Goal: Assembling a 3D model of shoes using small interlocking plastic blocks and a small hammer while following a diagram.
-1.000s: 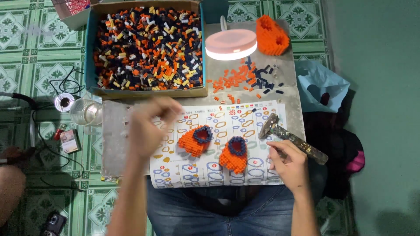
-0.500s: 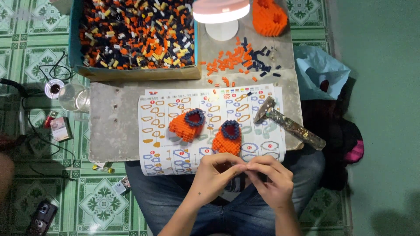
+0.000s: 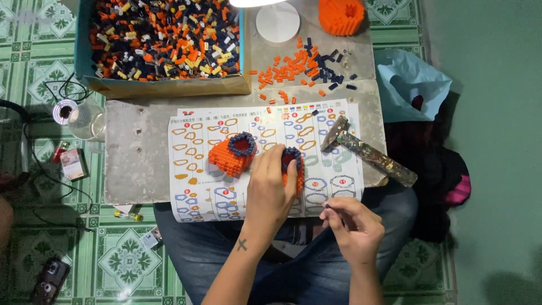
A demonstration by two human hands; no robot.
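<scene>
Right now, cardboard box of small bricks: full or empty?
Nearly full. The cardboard box at the slab's far left holds a dense heap of orange, dark blue and yellow bricks hiding its floor.

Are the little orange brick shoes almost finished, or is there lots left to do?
One orange shoe with a dark blue rim sits on the instruction sheet and looks done. The left hand grips a second shoe, while the right hand pinches a small dark brick not yet added. The box of bricks and the loose bricks hint at more building.
</scene>
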